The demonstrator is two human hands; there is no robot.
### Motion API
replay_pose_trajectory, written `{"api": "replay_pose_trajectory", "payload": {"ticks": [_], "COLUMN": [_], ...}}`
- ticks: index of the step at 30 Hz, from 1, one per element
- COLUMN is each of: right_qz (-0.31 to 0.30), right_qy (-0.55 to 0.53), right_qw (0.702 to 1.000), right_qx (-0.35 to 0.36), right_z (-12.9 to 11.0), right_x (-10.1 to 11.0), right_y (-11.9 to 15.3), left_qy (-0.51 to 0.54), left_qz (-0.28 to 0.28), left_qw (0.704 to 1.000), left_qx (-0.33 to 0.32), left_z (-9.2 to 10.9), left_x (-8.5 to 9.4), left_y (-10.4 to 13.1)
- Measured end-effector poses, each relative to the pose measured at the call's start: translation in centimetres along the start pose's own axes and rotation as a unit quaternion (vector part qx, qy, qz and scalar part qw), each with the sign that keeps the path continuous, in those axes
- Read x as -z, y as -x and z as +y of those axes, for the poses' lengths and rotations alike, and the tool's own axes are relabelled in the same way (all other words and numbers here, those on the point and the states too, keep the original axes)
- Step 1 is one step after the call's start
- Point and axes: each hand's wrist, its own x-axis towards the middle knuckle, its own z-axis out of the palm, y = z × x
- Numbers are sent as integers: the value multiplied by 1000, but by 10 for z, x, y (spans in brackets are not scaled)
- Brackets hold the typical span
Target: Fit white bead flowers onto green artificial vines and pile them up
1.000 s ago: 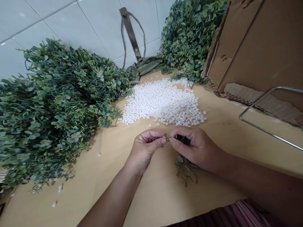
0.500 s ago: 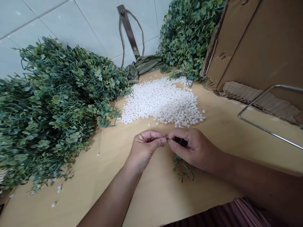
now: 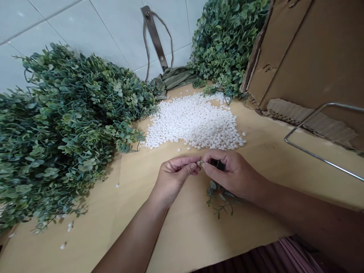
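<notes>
Green sprig [image 3: 212,185], leafy end pointing nearward.

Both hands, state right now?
Left hand: closed, pinching a small item, too small to identify.
Right hand: closed, holding a green sprig.

The left hand [image 3: 174,174] and right hand [image 3: 237,172] pinch close together, thumbs against forefingers, forearms [image 3: 133,227] slanting inward.

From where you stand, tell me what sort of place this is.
Probably a small craft or assembly workspace, perhaps indoors at home: heaps of leafy greenery and a spread of small white pieces lie near a tiled wall.
</notes>
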Motion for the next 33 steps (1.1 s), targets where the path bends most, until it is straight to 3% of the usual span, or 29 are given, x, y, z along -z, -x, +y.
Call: {"api": "replay_pose_trajectory", "payload": {"ticks": [12, 23, 33], "right_qz": [15, 14, 18], "right_qy": [15, 18, 17], "right_qw": [1000, 1000, 999], "right_qx": [1, 7, 32], "right_z": [1, 1, 1], "right_x": [-1, -1, -2], "right_y": [-1, -1, -1], "left_qy": [18, 63, 34], "left_qz": [-23, -2, -16], "left_qw": [1000, 997, 999], "left_qx": [11, 34, 31], "left_z": [1, 5, 3], "left_x": [1, 0, 0], "left_y": [1, 0, -1]}}
